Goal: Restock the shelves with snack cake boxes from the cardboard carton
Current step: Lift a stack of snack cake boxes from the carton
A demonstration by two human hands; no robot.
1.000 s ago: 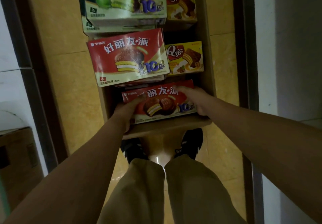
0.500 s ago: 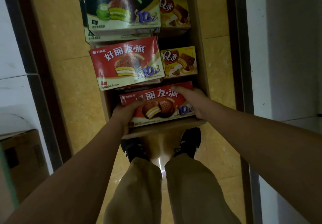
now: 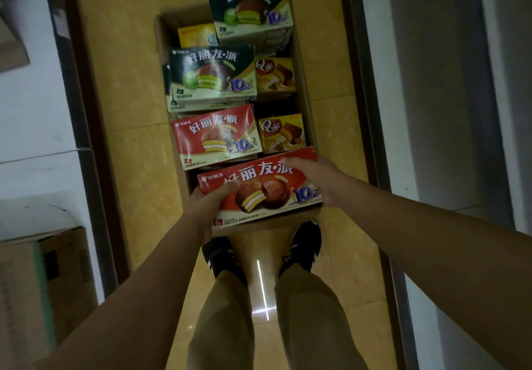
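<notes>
At the 6 o'clock end of the cardboard carton [image 3: 169,21], my left hand [image 3: 211,205] clasps the 8 o'clock corner of the red snack cake box [image 3: 264,194] and my right hand [image 3: 313,176] its 2 o'clock edge: light, stiff, dentable card, I judge, best held by its ends.

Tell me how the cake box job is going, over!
Left hand and right hand both grip the big red box by its ends. Box at near end of carton, not shelved yet. Nothing lies on top of it.
</notes>
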